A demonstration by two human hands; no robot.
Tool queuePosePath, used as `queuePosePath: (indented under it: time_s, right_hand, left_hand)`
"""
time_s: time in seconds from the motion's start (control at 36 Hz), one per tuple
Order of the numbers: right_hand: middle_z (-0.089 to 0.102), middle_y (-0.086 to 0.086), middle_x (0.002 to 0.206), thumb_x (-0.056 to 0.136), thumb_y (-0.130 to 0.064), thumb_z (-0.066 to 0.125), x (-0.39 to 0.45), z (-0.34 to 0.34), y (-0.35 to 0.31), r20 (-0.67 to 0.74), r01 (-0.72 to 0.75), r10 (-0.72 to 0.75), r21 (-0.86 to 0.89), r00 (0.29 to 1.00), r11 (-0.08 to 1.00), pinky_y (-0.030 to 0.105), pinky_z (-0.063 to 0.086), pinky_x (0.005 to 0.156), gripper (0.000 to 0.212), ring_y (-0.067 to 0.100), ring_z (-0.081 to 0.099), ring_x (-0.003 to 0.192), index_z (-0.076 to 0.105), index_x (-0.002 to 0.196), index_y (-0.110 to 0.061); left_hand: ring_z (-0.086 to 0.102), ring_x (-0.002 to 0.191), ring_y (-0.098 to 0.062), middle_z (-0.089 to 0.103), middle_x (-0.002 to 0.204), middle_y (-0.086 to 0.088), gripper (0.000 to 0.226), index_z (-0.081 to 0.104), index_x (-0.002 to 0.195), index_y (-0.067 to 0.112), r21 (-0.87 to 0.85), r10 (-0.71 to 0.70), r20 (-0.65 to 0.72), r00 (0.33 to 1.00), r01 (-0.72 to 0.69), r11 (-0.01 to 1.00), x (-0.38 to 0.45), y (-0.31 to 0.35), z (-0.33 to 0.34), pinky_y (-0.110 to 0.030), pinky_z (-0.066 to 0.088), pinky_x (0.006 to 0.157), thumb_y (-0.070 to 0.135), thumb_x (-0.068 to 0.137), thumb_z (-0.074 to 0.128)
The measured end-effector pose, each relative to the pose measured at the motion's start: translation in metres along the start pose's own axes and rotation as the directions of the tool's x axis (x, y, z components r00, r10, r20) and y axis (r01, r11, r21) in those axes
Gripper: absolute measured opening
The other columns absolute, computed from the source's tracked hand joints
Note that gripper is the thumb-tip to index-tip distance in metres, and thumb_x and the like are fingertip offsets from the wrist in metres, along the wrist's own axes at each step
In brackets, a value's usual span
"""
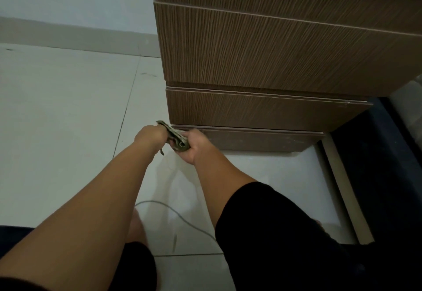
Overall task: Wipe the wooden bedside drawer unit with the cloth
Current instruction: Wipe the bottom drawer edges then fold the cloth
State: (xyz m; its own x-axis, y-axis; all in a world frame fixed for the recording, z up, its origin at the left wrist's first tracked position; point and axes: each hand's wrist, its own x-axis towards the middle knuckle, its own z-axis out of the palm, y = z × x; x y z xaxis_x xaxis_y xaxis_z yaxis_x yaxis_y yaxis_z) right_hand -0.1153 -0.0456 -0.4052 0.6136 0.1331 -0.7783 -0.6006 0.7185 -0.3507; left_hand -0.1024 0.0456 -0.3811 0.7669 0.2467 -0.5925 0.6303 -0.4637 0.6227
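Hands meet low at the near corner of the unit [262,51], both curled round one bunched olive cloth [177,138]: the right hand [194,144] grips the thicker rolled end from beside and below, and the left hand [150,134] holds the other end, a loose tail hanging under its wrist. Held between the two like this, the cloth seems to be getting refolded or pulled taut, perhaps to present a fresh face before it goes against the wood, though that is a guess. It sits just ahead of the knuckles, right at the bottom drawer [258,140], near enough that I cannot tell whether it touches the front or hangs just clear. Beyond the hands, the drawer fronts rise in steps, the lowest dull and speckled, so that one looks the likeliest to need work. The fingers of both hands are mostly hidden behind the cloth and knuckles. The unit's top is cut off above. Nearer than the hands, a thin grey cable [173,213] curves over the tiled floor [57,119], its ends hidden behind the arms.
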Motion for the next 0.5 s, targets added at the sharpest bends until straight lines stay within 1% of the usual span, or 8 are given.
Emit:
queuePosePath:
  time_s: [0.06,0.08,0.14,0.22,0.31,0.39,0.44,0.5]
  right_hand:
    - [0.051,0.024,0.134,0.097,0.001,0.025,0.001,0.003,-0.003,0.017,-0.006,0.006,0.007,1.000,1.000,0.030,0.053,0.087,0.038,0.032,0.049,0.127,0.043,0.128,0.013]
    - [0.049,0.025,0.136,0.097,0.002,0.023,0.004,0.004,-0.003,0.021,-0.008,0.008,0.015,1.000,1.000,0.035,0.048,0.097,0.039,0.033,0.049,0.127,0.041,0.129,0.014]
    - [0.049,0.027,0.135,0.096,0.003,0.021,0.008,0.008,-0.004,0.011,-0.013,0.012,0.035,1.000,0.999,0.041,0.043,0.105,0.041,0.035,0.050,0.125,0.041,0.129,0.016]
    - [0.050,0.027,0.135,0.095,0.000,0.024,0.015,0.009,-0.004,-0.024,-0.001,0.002,0.061,1.000,0.998,0.041,0.041,0.107,0.041,0.034,0.052,0.124,0.044,0.127,0.016]
    - [0.051,0.027,0.132,0.094,-0.004,0.025,0.019,0.011,-0.010,-0.046,-0.020,0.024,0.087,0.999,0.996,0.043,0.042,0.106,0.043,0.034,0.053,0.122,0.045,0.128,0.013]
    - [0.052,0.025,0.129,0.092,-0.004,0.025,0.016,0.013,-0.016,-0.049,-0.036,0.043,0.145,0.998,0.989,0.040,0.049,0.096,0.045,0.034,0.054,0.120,0.040,0.131,0.012]
    - [0.051,0.025,0.121,0.092,-0.003,0.024,0.011,0.013,-0.021,-0.044,-0.036,0.043,0.162,0.998,0.986,0.039,0.048,0.086,0.044,0.033,0.052,0.121,0.038,0.132,0.011]
    - [0.049,0.027,0.120,0.093,-0.003,0.023,0.007,0.010,-0.026,-0.053,-0.044,0.052,0.142,0.997,0.989,0.040,0.048,0.083,0.043,0.034,0.051,0.122,0.037,0.132,0.010]
  left_hand:
    - [0.057,0.103,-0.032,0.060,0.122,-0.022,0.036,0.054,0.119,-0.003,-0.048,-0.031,0.001,1.000,0.032,0.998,0.005,-0.001,0.000,-0.039,0.045,0.092,0.015,0.093,0.036]
    - [0.056,0.102,-0.031,0.059,0.125,-0.022,0.038,0.053,0.122,-0.003,-0.072,-0.034,0.015,0.999,0.035,0.997,0.008,-0.001,0.001,-0.039,0.045,0.091,0.016,0.094,0.036]
    - [0.056,0.101,-0.030,0.057,0.128,-0.022,0.040,0.051,0.125,-0.001,-0.097,-0.038,0.045,0.998,0.042,0.994,0.008,-0.001,0.001,-0.038,0.043,0.085,0.018,0.094,0.036]
    - [0.059,0.110,-0.034,0.062,0.119,-0.020,0.039,0.055,0.118,0.003,-0.152,-0.074,0.064,0.995,0.083,0.985,0.010,-0.005,0.002,-0.037,0.041,0.080,0.021,0.092,0.032]
    - [0.058,0.111,-0.032,0.062,0.119,-0.016,0.042,0.056,0.117,0.007,-0.183,-0.051,0.091,0.995,0.067,0.981,0.008,-0.002,0.005,-0.037,0.041,0.080,0.027,0.092,0.029]
    - [0.059,0.109,-0.032,0.062,0.119,-0.014,0.046,0.056,0.120,0.010,-0.195,-0.033,0.084,0.996,0.049,0.980,0.010,0.001,0.009,-0.037,0.041,0.080,0.032,0.091,0.027]
    - [0.058,0.110,-0.032,0.061,0.122,-0.014,0.049,0.054,0.123,0.011,-0.201,-0.032,0.081,0.996,0.048,0.978,0.010,0.003,0.013,-0.037,0.041,0.080,0.034,0.092,0.024]
    - [0.056,0.113,-0.033,0.058,0.124,-0.015,0.049,0.052,0.122,0.009,-0.211,-0.026,0.079,0.997,0.042,0.977,0.008,0.005,0.018,-0.037,0.040,0.081,0.034,0.094,0.020]
